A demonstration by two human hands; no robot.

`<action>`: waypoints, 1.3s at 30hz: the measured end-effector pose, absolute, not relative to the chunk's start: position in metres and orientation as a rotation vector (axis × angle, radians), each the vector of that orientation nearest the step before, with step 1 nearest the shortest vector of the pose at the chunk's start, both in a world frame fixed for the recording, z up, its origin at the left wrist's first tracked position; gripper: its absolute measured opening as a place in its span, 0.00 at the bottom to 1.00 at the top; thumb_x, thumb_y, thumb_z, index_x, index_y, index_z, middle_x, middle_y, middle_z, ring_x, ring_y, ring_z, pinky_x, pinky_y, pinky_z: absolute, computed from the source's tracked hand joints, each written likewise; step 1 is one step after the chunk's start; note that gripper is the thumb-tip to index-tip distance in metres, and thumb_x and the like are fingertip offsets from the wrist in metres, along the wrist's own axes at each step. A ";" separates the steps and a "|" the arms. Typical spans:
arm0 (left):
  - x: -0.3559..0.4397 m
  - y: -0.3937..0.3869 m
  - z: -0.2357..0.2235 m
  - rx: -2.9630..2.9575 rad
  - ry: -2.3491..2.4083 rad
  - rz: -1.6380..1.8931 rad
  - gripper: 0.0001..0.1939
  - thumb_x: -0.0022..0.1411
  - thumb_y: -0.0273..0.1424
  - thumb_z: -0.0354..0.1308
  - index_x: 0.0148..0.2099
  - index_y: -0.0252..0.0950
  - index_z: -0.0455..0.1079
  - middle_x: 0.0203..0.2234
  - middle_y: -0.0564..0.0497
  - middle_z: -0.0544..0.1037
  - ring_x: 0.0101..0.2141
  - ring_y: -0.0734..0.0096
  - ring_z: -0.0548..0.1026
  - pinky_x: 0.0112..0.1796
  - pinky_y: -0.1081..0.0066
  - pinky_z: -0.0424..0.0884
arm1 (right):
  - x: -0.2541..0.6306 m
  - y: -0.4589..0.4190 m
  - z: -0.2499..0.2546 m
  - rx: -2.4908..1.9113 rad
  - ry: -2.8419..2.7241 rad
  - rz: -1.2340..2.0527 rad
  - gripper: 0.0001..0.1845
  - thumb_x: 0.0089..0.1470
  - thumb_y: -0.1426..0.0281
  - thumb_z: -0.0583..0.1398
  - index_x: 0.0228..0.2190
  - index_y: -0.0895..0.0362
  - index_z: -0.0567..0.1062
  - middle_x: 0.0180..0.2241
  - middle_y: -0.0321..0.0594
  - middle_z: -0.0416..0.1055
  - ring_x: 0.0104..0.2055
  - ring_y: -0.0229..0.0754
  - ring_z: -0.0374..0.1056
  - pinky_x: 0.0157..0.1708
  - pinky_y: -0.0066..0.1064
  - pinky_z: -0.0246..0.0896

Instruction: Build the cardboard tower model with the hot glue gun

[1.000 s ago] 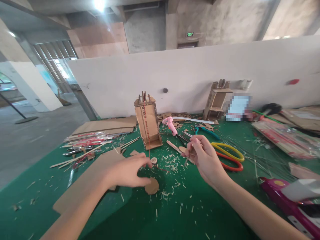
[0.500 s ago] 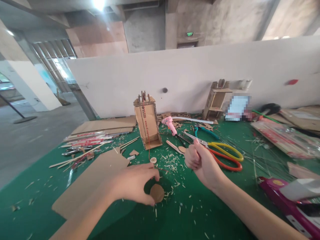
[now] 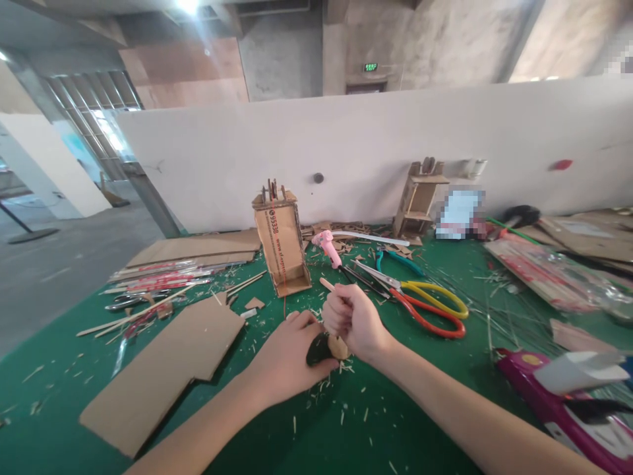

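Note:
My left hand (image 3: 291, 353) curves around the near side of a small round cardboard disc (image 3: 338, 348), its thumb at the disc's lower edge. Some of its fingertips are hidden behind my right hand (image 3: 353, 322). That hand is closed in a fist right above the disc and partly covers it; what its fingers hold, if anything, is hidden. Just beyond the fist the tip of a flat wooden stick (image 3: 326, 284) shows. An upright cardboard box (image 3: 280, 244) with short sticks on top stands farther back, a red string (image 3: 284, 305) running down from it toward my left hand.
Yellow-and-orange-handled scissors (image 3: 435, 310), teal-handled pliers (image 3: 403, 262) and a pink glue gun (image 3: 329, 249) lie behind my hands. A cardboard sheet (image 3: 158, 369) is at left. A magenta device (image 3: 539, 389) is at right. A second cardboard stand (image 3: 418, 201) is near the white partition (image 3: 222, 158).
My right fist has moved left, over the disc. My left hand and the disc have shifted right and away from me, and the hand now covers the small pale ring by the red string.

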State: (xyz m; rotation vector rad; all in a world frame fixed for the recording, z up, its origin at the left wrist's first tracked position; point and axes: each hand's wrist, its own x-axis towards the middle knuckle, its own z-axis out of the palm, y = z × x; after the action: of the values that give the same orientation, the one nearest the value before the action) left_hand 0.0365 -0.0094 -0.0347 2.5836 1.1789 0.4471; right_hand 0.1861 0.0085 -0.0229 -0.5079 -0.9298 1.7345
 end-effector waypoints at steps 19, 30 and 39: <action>0.045 -0.005 -0.046 2.581 1.175 0.482 0.12 0.60 0.42 0.58 0.37 0.41 0.76 0.34 0.48 0.73 0.38 0.60 0.70 0.42 0.60 0.64 | 0.187 0.010 -0.038 -0.548 -0.895 1.740 0.22 0.47 0.65 0.53 0.09 0.53 0.49 0.10 0.26 0.39 0.13 0.31 0.35 0.14 0.29 0.29; 0.043 -0.006 -0.045 2.592 1.169 0.514 0.11 0.59 0.42 0.59 0.37 0.42 0.76 0.33 0.49 0.72 0.37 0.61 0.68 0.41 0.61 0.64 | 0.187 0.010 -0.044 -0.577 -0.958 1.706 0.21 0.46 0.64 0.53 0.09 0.53 0.51 0.10 0.26 0.40 0.13 0.31 0.35 0.15 0.29 0.30; 0.044 -0.006 -0.045 2.576 1.169 0.505 0.10 0.58 0.41 0.60 0.37 0.42 0.77 0.34 0.49 0.72 0.38 0.61 0.68 0.42 0.60 0.64 | 0.186 0.009 -0.042 -0.620 -0.950 1.680 0.21 0.46 0.64 0.53 0.09 0.52 0.50 0.10 0.26 0.41 0.13 0.30 0.35 0.14 0.28 0.30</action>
State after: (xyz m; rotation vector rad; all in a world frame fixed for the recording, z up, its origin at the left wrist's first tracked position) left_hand 0.0445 -0.0065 -0.0445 2.5758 1.1692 0.5047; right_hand 0.1855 0.0090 -0.0416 -0.6200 -0.9500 1.6802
